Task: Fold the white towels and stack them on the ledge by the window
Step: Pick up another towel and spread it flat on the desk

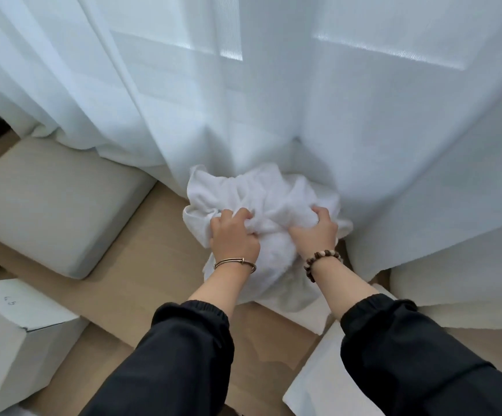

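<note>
Both hands are sunk into a crumpled white terry towel (261, 196), which lies in a loose heap directly in front of them. Its far edge presses against the foot of a sheer white curtain (273, 100) that hangs beyond the fingertips. The left hand (234, 235) has its fingers curled tightly over a bunched fold on the near left of the heap. The right hand (315, 231) likewise clenches a fistful of cloth on the near right. Part of the towel spills down between the two wrists toward the person. A tan wood-toned surface (141, 259) shows beside the heap and runs out to the left of the left hand. Further left of that hand lies a pale beige rectangular cushion (48, 205), and out beyond the left elbow stands a white cardboard box (12, 331). A thin metal bangle (234, 263) circles the left wrist and a brown-and-cream beaded bracelet (321, 261) the right. Black sleeves (183, 355) with gathered cuffs cover both forearms.
</note>
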